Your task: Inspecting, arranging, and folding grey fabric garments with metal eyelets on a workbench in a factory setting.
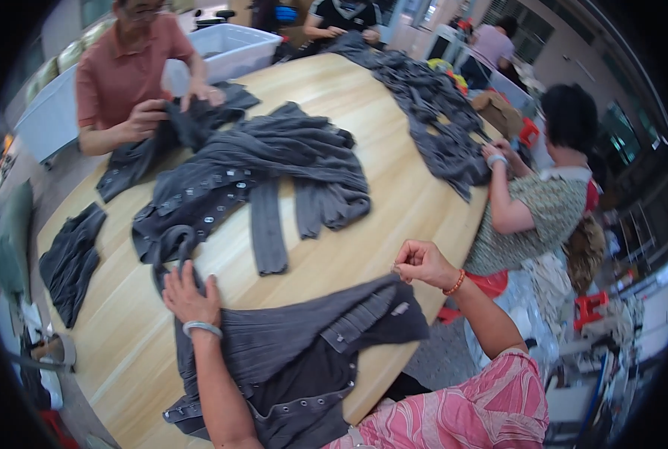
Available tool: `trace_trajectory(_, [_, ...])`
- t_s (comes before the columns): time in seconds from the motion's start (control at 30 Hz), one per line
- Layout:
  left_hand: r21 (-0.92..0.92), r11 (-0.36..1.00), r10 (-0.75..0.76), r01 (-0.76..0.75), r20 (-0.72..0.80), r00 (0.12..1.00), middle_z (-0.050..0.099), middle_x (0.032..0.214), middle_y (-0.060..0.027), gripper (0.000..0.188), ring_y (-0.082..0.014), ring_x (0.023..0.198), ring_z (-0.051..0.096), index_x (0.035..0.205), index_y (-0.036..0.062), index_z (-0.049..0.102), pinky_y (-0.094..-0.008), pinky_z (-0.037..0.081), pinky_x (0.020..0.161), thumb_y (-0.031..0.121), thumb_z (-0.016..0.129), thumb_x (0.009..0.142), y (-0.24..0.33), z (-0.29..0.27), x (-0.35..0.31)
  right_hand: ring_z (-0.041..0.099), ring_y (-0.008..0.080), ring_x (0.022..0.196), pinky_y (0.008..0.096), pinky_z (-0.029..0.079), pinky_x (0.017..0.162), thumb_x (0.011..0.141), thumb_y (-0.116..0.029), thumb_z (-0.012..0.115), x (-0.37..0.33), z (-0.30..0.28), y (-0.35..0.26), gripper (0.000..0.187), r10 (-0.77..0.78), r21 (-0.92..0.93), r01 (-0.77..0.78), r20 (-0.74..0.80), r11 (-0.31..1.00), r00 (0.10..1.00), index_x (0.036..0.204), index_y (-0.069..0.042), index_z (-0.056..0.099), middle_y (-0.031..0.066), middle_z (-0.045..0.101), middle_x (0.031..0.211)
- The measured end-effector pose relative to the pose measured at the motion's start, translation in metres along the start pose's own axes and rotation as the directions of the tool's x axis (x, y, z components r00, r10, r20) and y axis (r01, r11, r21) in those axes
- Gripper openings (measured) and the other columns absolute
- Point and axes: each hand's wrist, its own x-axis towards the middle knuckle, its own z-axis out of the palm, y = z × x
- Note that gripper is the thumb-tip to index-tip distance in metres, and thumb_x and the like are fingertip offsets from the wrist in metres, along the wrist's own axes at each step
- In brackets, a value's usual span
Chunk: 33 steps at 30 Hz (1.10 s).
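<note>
A dark grey garment [281, 329] with a row of round metal fasteners lies spread on the wooden table right in front of me. My left hand [192, 298], with a bracelet at the wrist, rests with fingers spread at the garment's upper left edge, touching the cloth there. Raised by the garment's upper right corner, my right hand [426, 263] has its thumb and fingers pinched together. Whatever may be in that pinch is too small to make out. Just beyond my left hand is a heap of similar grey garments [274, 168], also with metal fasteners.
A folded grey piece [72, 262] lies at the table's left. Across the table [382, 168], a person in a salmon shirt [135, 75] handles grey cloth. Another person [543, 202] works on the right beside a long grey pile [431, 105]. Behind stands a white bin [233, 49].
</note>
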Motion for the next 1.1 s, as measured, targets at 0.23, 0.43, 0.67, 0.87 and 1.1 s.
trace_trajectory(0.23, [0.145, 0.986, 0.090, -0.083, -0.040, 0.995, 0.052, 0.139, -0.0119, 0.057, -0.0347, 0.133, 0.042, 0.138, 0.0233, 0.052, -0.0501, 0.029, 0.110, 0.045, 0.063, 0.086, -0.037, 0.020, 0.013, 0.062, 0.0057, 0.066, 0.0191, 0.051, 0.056, 0.087, -0.008, 0.069, -0.138, -0.097, 0.065, 0.014, 0.308, 0.034, -0.308, -0.198, 0.951, 0.930, 0.098, -0.003, 0.062, 0.0009, 0.065, 0.084])
trace_trajectory(0.43, [0.113, 0.979, 0.174, -0.168, -0.042, 0.984, 0.055, 0.135, -0.0130, 0.054, -0.0341, 0.128, 0.047, 0.136, 0.0224, 0.054, -0.0460, 0.034, 0.107, 0.045, 0.062, 0.088, -0.029, 0.029, 0.021, 0.067, 0.0378, 0.092, 0.0461, 0.052, 0.087, 0.071, -0.018, 0.077, -0.225, -0.114, 0.205, 0.044, 0.030, -0.914, -0.347, -0.349, 0.212, 0.937, 0.111, -0.003, 0.065, 0.0150, 0.071, 0.096])
trace_trajectory(0.67, [0.122, 0.978, 0.180, -0.168, -0.096, 0.979, 0.056, 0.133, -0.0170, 0.056, -0.0374, 0.127, 0.047, 0.135, 0.0184, 0.055, -0.0488, 0.033, 0.107, 0.041, 0.066, 0.085, -0.037, 0.015, 0.016, 0.068, 0.0295, 0.070, 0.0427, 0.053, 0.065, 0.082, -0.030, 0.069, -0.137, -0.096, 0.069, 0.022, -0.121, -0.736, -0.474, -0.592, 0.484, 0.797, 0.078, -0.009, 0.069, 0.0112, 0.068, 0.073])
trace_trajectory(0.87, [-0.011, 0.997, 0.072, -0.073, -0.056, 0.996, 0.050, 0.138, -0.0173, 0.057, -0.0361, 0.134, 0.039, 0.133, 0.0143, 0.056, -0.0492, 0.023, 0.113, 0.036, 0.068, 0.082, -0.010, 0.006, 0.000, 0.065, 0.0255, 0.065, 0.0356, 0.052, 0.062, 0.083, -0.016, 0.070, -0.009, -0.042, 0.014, 0.017, -0.459, -0.739, 0.089, -0.316, 0.668, 0.830, 0.099, -0.010, 0.066, 0.0078, 0.063, 0.096])
trace_trajectory(1.1, [-0.062, 0.995, 0.074, -0.077, -0.049, 0.996, 0.048, 0.139, -0.0184, 0.057, -0.0375, 0.134, 0.037, 0.132, 0.0114, 0.056, -0.0496, 0.022, 0.113, 0.030, 0.070, 0.080, -0.001, -0.007, -0.006, 0.064, 0.0336, 0.094, 0.0428, 0.054, 0.077, 0.083, -0.023, 0.072, 0.196, 0.025, 0.006, 0.041, -0.701, -0.792, 0.403, -0.043, 0.459, 0.712, 0.120, -0.014, 0.057, 0.0085, 0.055, 0.118])
